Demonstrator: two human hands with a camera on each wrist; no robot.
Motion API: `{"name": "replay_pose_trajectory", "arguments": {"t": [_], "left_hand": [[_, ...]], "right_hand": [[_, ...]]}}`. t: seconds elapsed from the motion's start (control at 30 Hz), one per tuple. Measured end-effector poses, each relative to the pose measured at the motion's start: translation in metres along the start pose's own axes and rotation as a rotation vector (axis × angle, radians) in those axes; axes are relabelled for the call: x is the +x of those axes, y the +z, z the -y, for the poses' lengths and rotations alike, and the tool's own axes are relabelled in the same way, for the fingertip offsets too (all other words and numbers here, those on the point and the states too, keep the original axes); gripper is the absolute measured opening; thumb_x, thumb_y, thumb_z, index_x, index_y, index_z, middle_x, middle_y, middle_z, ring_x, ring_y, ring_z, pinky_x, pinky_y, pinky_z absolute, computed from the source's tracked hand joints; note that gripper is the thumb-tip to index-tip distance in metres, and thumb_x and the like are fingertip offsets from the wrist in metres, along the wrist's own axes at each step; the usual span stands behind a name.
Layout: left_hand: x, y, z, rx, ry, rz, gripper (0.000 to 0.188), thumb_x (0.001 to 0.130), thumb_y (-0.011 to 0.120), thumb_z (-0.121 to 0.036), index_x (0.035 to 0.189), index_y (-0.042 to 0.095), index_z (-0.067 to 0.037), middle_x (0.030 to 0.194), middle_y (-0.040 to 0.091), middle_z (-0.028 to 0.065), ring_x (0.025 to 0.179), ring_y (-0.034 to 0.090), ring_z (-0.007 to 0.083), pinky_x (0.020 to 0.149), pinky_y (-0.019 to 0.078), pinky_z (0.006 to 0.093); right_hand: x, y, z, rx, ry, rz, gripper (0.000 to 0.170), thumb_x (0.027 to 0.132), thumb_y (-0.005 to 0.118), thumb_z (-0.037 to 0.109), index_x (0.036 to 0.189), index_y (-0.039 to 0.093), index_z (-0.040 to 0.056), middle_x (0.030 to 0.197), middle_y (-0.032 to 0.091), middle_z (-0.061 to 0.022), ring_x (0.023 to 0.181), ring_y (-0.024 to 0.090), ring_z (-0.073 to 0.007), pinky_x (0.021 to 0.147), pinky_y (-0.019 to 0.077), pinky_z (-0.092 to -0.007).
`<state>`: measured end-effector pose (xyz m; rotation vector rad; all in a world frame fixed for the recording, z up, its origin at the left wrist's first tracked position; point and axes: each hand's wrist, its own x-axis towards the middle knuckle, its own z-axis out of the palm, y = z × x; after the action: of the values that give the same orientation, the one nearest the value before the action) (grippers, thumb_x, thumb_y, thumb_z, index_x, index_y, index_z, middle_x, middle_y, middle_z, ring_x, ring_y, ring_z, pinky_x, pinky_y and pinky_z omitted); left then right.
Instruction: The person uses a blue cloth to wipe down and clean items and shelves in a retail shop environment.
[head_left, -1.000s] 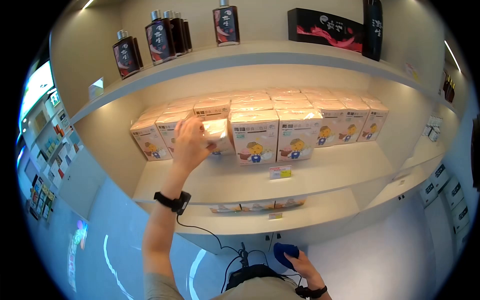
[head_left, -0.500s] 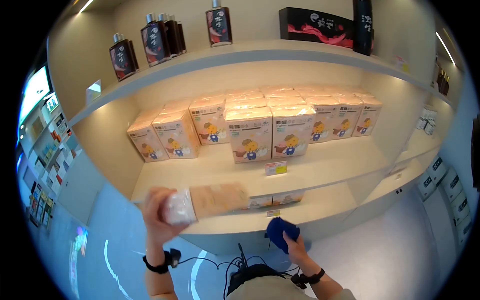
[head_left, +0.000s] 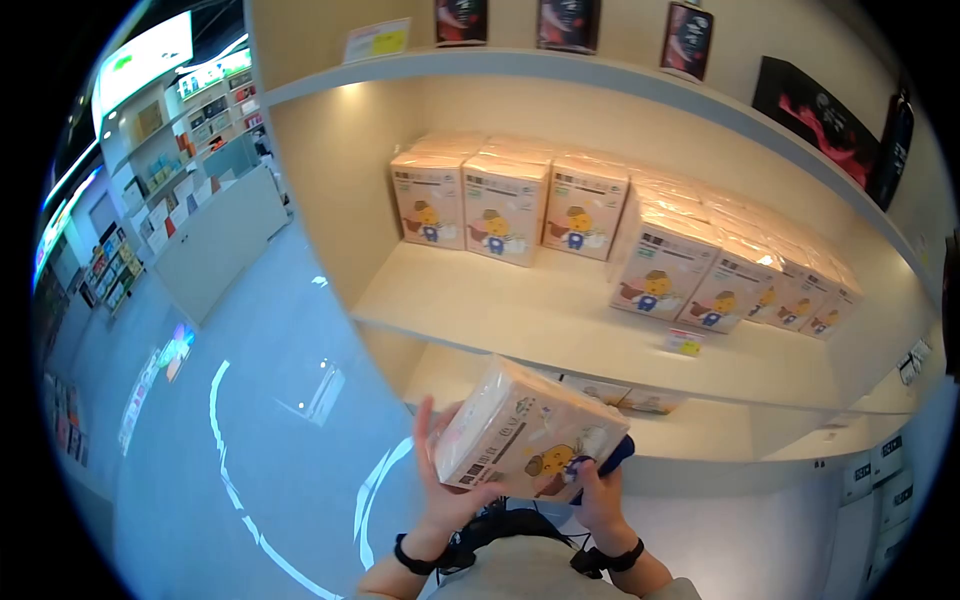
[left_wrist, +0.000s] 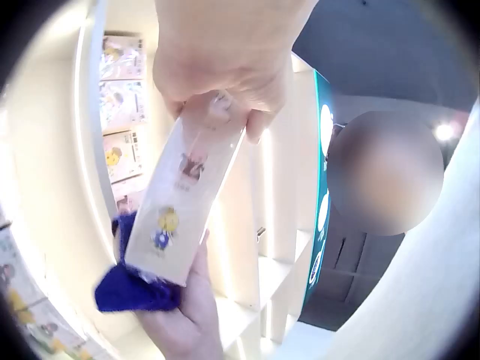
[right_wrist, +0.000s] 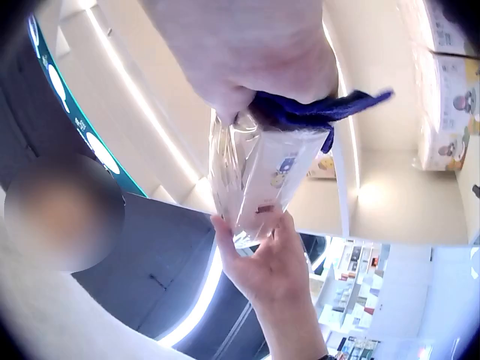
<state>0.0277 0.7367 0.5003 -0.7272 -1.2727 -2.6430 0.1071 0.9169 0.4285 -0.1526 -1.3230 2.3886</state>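
A pale pink box point(head_left: 530, 440) in clear wrap, printed with a yellow cartoon figure, is held tilted in front of the body. My left hand point(head_left: 447, 492) grips its top end, thumb on one face and fingers on the other, as the left wrist view also shows. At the opposite end my right hand point(head_left: 600, 505) holds a dark blue cloth point(head_left: 620, 455) against the box, thumb over the printed face. In the right wrist view the cloth point(right_wrist: 300, 111) is bunched between palm and box end. Part of the right fingers is hidden behind the box.
Similar boxes point(head_left: 505, 210) stand in rows on the lit middle shelf point(head_left: 500, 300), a price tag point(head_left: 684, 343) at its front edge. Dark bottles point(head_left: 687, 42) and a black carton point(head_left: 815, 120) occupy the shelf above. Flat packs point(head_left: 650, 400) lie below.
The left hand has brought the box off the shelf, down and in front of the body. The right hand with the blue cloth has come up against it. The view has turned left.
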Motion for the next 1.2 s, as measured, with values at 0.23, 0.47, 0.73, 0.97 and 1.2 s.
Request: {"name": "replay_pose_trajectory", "arguments": {"t": [0.23, 0.47, 0.73, 0.97, 1.2], "left_hand": [[-0.001, -0.048, 0.020, 0.178, -0.206, -0.195, 0.060, 0.077, 0.083, -0.006, 0.129, 0.054, 0.005, 0.119, 0.066, 0.0129, 0.105, 0.065, 0.0198, 0.090, 0.0555, 0.0340], [0.032, -0.066, 0.009, 0.286, -0.240, 0.029, 0.063, 0.081, 0.081, -0.019, 0.132, 0.052, 0.004, 0.121, 0.065, 0.0139, 0.107, 0.065, 0.0201, 0.088, 0.0550, 0.0330], [0.061, -0.101, 0.009, 0.283, -0.315, 0.291, 0.057, 0.091, 0.072, -0.015, 0.139, 0.048, 0.003, 0.136, 0.058, 0.0153, 0.121, 0.060, 0.0231, 0.104, 0.0489, 0.0386], [0.072, -0.122, 0.013, 0.258, -0.448, 0.382, 0.084, 0.079, 0.085, -0.018, 0.146, 0.039, -0.001, 0.141, 0.052, 0.0130, 0.131, 0.051, 0.0228, 0.109, 0.0424, 0.0379], [0.090, -0.168, 0.028, 0.071, -0.369, 0.355, 0.067, 0.096, 0.064, -0.036, 0.146, 0.039, 0.001, 0.141, 0.054, 0.0192, 0.128, 0.056, 0.0310, 0.108, 0.0454, 0.0446]], "right_hand": [[0.008, 0.042, 0.000, -0.369, 0.205, -0.033, 0.036, 0.095, 0.071, 0.015, 0.124, 0.061, -0.0024, 0.111, 0.069, -0.0080, 0.101, 0.061, -0.0108, 0.090, 0.0518, -0.0295], [0.032, 0.094, -0.003, -1.183, -0.979, 0.187, 0.051, 0.091, 0.063, 0.012, 0.141, 0.055, 0.0125, 0.155, 0.042, -0.0182, 0.141, 0.042, -0.0338, 0.112, 0.0348, -0.0501], [0.070, 0.156, 0.012, -1.235, -0.872, 0.090, 0.066, 0.080, 0.072, 0.019, 0.143, 0.054, 0.0178, 0.155, 0.043, -0.0151, 0.143, 0.035, -0.0430, 0.117, 0.0327, -0.0484], [0.077, 0.181, 0.024, -1.489, -0.879, 0.224, 0.058, 0.084, 0.060, 0.023, 0.142, 0.055, 0.0180, 0.157, 0.042, -0.0075, 0.143, 0.040, -0.0300, 0.114, 0.0297, -0.0530], [0.067, 0.166, -0.008, -1.535, -0.970, 0.298, 0.048, 0.088, 0.064, 0.015, 0.135, 0.060, 0.0204, 0.153, 0.046, -0.0061, 0.141, 0.042, -0.0310, 0.109, 0.0431, -0.0461]]}}
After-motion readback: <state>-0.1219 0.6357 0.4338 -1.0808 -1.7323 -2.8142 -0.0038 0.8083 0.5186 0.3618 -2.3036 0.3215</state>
